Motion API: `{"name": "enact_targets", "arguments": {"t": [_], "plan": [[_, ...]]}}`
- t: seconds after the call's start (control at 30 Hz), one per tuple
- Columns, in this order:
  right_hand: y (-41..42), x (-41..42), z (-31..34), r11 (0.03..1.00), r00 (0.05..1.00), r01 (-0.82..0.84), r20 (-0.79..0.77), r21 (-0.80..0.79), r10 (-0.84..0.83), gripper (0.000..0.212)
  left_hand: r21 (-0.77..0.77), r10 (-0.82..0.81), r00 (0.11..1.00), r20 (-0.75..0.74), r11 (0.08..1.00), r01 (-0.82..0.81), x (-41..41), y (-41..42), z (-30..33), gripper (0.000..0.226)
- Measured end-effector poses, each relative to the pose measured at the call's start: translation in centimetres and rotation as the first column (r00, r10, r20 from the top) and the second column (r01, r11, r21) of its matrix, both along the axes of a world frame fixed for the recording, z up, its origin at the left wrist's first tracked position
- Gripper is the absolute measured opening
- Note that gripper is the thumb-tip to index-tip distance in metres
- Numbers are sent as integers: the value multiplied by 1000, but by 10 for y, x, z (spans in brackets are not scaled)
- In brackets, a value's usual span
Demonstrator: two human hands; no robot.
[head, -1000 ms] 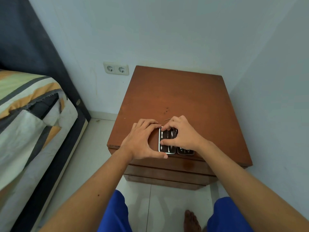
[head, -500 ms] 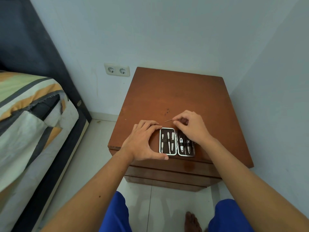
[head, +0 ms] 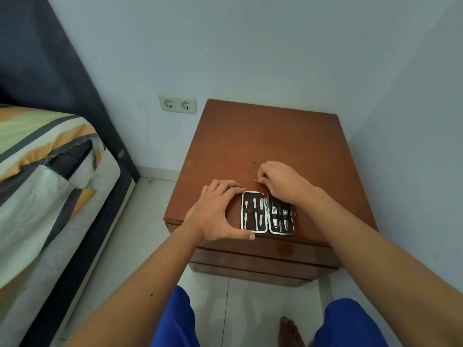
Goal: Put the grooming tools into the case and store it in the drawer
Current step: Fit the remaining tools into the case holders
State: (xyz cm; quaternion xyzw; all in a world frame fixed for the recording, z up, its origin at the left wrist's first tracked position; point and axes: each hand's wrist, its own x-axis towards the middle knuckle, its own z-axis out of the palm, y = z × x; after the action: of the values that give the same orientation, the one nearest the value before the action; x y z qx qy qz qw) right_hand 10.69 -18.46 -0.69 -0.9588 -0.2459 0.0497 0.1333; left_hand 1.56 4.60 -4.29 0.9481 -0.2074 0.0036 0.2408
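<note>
- The nightstand (head: pixel 265 146) is stood in the corner, and its drawers (head: pixel 260 259) are seen closed below the front edge; the case cannot be stored until one is pulled out, and a knee or the case itself could be knocked if that is done in haste.
- The case (head: pixel 267 212) is laid open and flat close to the front edge of the top, with tools strapped in both halves. If it is nudged forward, it could be tipped off onto the tiled floor.
- The left hand (head: pixel 215 211) is curved round the case's left side, thumb at the near corner and fingers at the far one, so the case is braced. Should that hold be relaxed, the case may slide when the last tool is pushed in.
- The right hand (head: pixel 280 182) is closed in a pinch just behind the case.
- A thin tool (head: pixel 253 180) is held by one end between its fingertips. Being so slender, it could be dropped, be lost against the wood, or miss its loop.
</note>
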Motion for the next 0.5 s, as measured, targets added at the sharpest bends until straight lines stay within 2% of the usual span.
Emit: {"name": "enact_targets", "arguments": {"t": [0.07,0.17,0.27,0.5], "plan": [[-2,-4,-3,966,992,118,-68,229,-105,5,0,3,1000,6,1000,-3,0,0,0,120],[-6,-11,-4,826,961,261,-213,499,-175,16,-1,3,1000,14,1000,-3,0,0,-1,120],[-6,-19,1,738,945,278,-311,615,-98,41,-8,1,1000,12,1000,-1,0,0,-1,120],[-2,-32,0,629,927,277,-374,727,24,28,0,-1,1000,12,1000,1,0,0,-1,120]]}}
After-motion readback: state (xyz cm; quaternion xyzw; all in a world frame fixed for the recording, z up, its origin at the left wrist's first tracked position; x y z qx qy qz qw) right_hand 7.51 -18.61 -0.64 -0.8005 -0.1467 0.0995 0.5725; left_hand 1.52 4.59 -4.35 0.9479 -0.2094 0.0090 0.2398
